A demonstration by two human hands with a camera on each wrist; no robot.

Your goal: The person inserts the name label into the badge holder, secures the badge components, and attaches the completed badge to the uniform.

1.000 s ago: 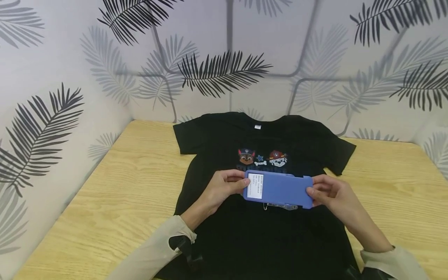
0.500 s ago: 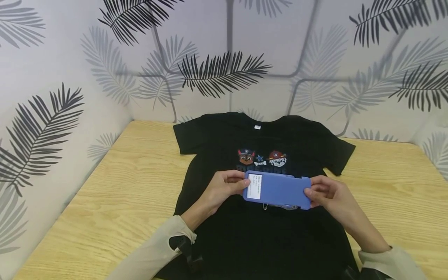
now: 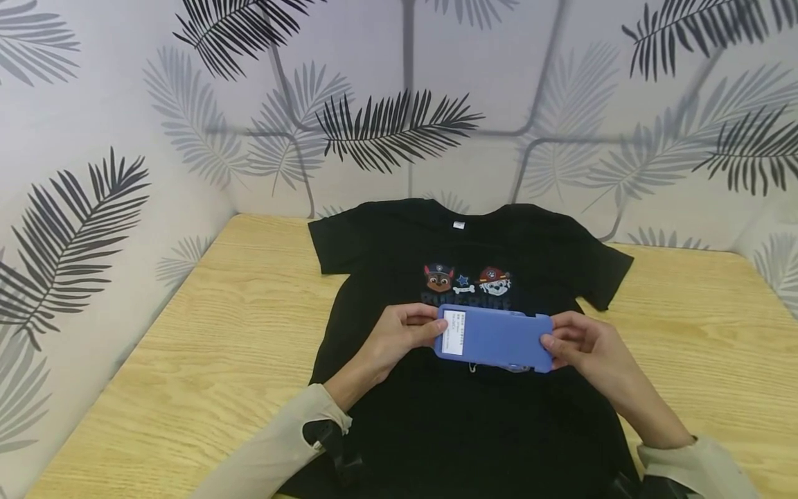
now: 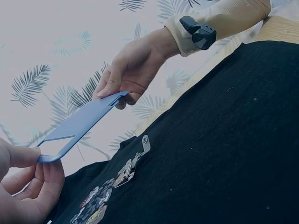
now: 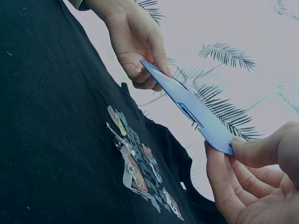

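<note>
A flat blue plastic card holder (image 3: 495, 338) with a white printed label at its left end is held level above a black T-shirt (image 3: 474, 423). My left hand (image 3: 395, 339) pinches the label end between thumb and fingers. At the opposite end, my right hand (image 3: 582, 341) pinches the wider, stepped part, thumb on the near face. On the shirt below lies a badge clip (image 4: 145, 143) with a snap strap, mostly hidden behind the holder in the head view; the right wrist view shows the metal clip (image 5: 128, 172) beside the printed cartoon figures.
The shirt lies spread out, neckline away from me, on a light wooden table (image 3: 249, 305). Its chest bears cartoon dog heads (image 3: 439, 278). A leaf-patterned cloth wall (image 3: 374, 62) stands behind the table and along its left side.
My right hand has shifted slightly left with its end of the card holder, so the holder looks a little shorter. My left hand stays almost in place.
</note>
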